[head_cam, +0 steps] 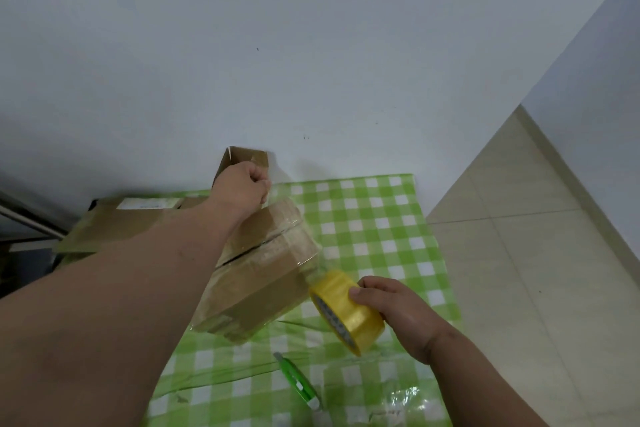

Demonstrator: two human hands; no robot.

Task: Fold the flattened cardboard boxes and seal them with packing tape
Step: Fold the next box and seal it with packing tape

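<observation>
Tape (291, 229) already crosses the box (256, 274) seam; right hand (391, 308) grips the roll (346, 312), left hand (242, 191) pinches the tape end; flat cardboard (114, 222) waits upper left.

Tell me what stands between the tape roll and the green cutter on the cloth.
Nothing visible: the right hand holds the tape roll above bare checked cloth, and the green cutter lies nearer, uncovered.

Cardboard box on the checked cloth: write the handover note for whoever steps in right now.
Left hand: fist at the far end of the cardboard box, fingers curled; what they pinch is unclear.
Right hand: grips the yellow tape roll at the box's near right corner.
Done: box folded, clear tape over the top seam.
Left: finish the strip and cut it; the green utility knife lies on the cloth. Flattened cardboard waits at left.
</observation>
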